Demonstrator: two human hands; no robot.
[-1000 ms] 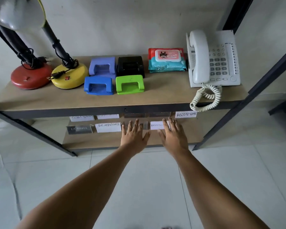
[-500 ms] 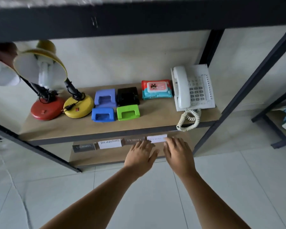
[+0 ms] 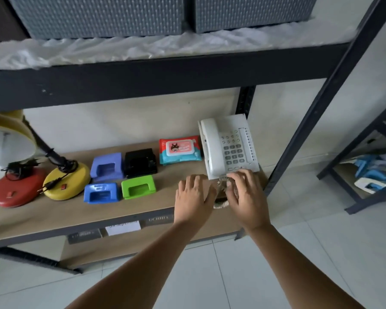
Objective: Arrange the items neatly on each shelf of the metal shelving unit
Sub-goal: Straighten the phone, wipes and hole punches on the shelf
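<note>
White desk telephone lies flat at the right end of the wooden shelf, handset on cradle, coiled cord hanging over the front edge. Just left of telephone: red-and-teal wipes pack, flat. Further left: black punch and lilac punch behind, green punch and blue punch in front. Far left: yellow lamp base, then red lamp base.

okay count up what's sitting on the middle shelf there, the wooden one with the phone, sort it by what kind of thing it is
Hole punches: 4 — purple, black, blue, green
Desk lamps: 2 — red base, yellow base
Wet wipes pack: 1
Telephone: 1
Total: 8
</note>
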